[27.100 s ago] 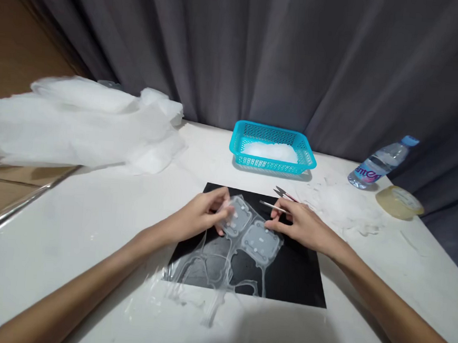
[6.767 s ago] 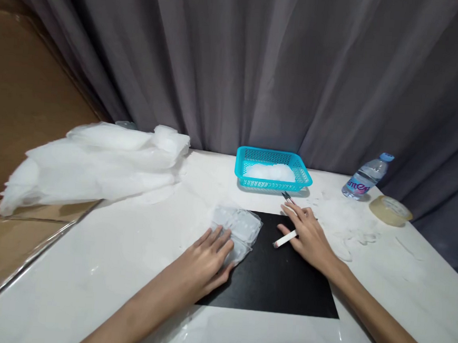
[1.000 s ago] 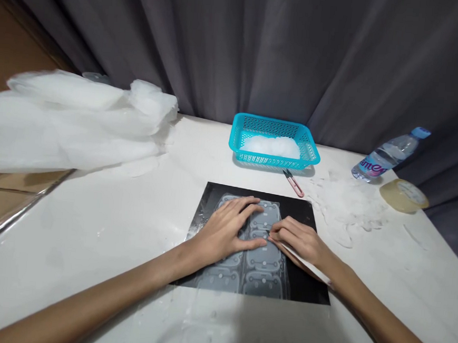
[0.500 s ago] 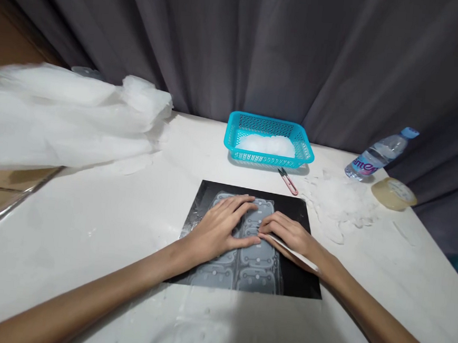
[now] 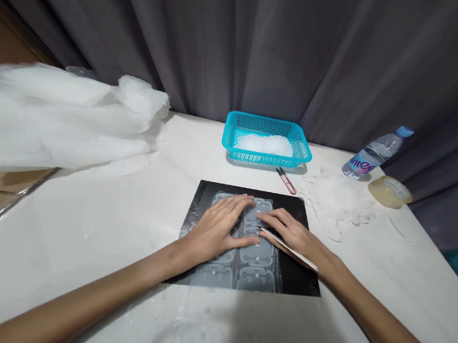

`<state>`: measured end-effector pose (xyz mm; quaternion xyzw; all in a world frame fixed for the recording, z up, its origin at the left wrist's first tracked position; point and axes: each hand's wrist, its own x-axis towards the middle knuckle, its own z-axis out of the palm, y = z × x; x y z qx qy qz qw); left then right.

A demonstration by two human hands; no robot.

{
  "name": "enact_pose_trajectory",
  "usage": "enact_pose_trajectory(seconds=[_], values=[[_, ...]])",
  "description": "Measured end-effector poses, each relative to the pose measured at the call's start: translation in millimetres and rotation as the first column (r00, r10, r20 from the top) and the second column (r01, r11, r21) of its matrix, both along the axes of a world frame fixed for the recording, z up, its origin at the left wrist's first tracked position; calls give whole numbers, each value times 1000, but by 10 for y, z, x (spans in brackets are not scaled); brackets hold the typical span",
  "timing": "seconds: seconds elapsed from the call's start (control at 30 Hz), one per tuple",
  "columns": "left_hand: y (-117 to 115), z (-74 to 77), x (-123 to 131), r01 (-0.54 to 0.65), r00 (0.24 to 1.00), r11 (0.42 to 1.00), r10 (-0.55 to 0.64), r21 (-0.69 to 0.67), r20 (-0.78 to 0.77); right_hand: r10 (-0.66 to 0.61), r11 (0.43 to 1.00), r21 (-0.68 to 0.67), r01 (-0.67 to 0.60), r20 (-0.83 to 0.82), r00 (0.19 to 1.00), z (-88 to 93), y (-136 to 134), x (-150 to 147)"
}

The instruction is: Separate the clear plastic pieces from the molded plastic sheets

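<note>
A translucent grey sheet of rounded rectangular panels (image 5: pixel 258 254) lies on a black board (image 5: pixel 297 280) at the middle of the table. My left hand (image 5: pixel 221 225) rests flat on the sheet's left and upper part, fingers spread, hiding some panels. My right hand (image 5: pixel 290 232) is closed around a slim white-handled tool (image 5: pixel 292 252), which slants down to the left. Its narrow tip touches or nearly touches the sheet between the upper and middle right-hand panels. Whether the tip is a blade cannot be made out.
Behind the board stands a turquoise basket (image 5: pixel 267 160) with white pieces inside, pink thread snips (image 5: pixel 286 181) in front. Clear scraps (image 5: pixel 336 198), a tape roll (image 5: pixel 390 192) and a water bottle (image 5: pixel 375 156) are at right. White plastic sheeting (image 5: pixel 66 121) fills the left.
The fingers of my right hand have shifted slightly, and the tool's tip shows more plainly. My left hand stays pressed on the sheet. The whole view has drifted a little.
</note>
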<state>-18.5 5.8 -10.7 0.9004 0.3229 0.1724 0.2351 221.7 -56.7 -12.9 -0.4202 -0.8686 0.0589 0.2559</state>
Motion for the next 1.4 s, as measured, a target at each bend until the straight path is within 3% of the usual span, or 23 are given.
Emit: enact_pose_trajectory(seconds=[0.2, 0.3, 0.37, 0.4, 0.5, 0.57, 0.6, 0.73, 0.83, 0.93, 1.03, 1.17, 1.27, 1.4], values=[[16, -37, -1, -21, 999, 998, 22, -56, 31, 92, 988, 119, -103, 92, 991, -148, 16, 9], [44, -62, 4, -20, 1000, 997, 20, -73, 5, 130, 981, 131, -141, 88, 988, -141, 75, 2], [63, -78, 8, -15, 1000, 997, 14, -77, -9, 47, 985, 170, -44, -14, 999, -47, 224, 96], [70, -84, 10, -12, 1000, 997, 11, -78, -14, -45, 979, 194, 67, -118, 992, 32, 330, 184], [78, -80, 5, -11, 1000, 996, 9, -86, -29, -285, 895, 256, 365, -302, 910, 356, 654, 538], [75, -57, -9, -13, 999, 995, 10, -99, -32, -442, 792, 233, 565, -419, 793, 565, 750, 711], [71, -40, -19, -8, 1000, 994, 5, -106, -26, -478, 806, 158, 571, -396, 784, 644, 740, 742], [52, 36, -44, -3, 993, 985, 23, -171, 116, -340, 939, -77, 337, -376, 862, 757, 415, 500], [45, 83, -26, 20, 929, 938, 111, -346, 353, -257, 951, -276, 143, -440, 860, 705, 167, 189], [57, 114, 1, 180, 849, 783, 182, -595, 496, -245, 874, -483, -52, -531, 811, 608, 102, 18], [75, 139, 6, 235, 852, 660, 213, -714, 478, -324, 749, -628, -213, -626, 709, 487, 158, -1], [75, 170, 6, 237, 856, 607, 238, -759, 458, -430, 607, -697, -382, -692, 580, 378, 230, 44], [71, 176, 16, 251, 857, 566, 246, -785, 452, -449, 586, -675, -447, -731, 514, 372, 259, 71], [79, 154, 17, 255, 855, 541, 260, -801, 448, -445, 586, -676, -446, -729, 520, 360, 304, 112]])
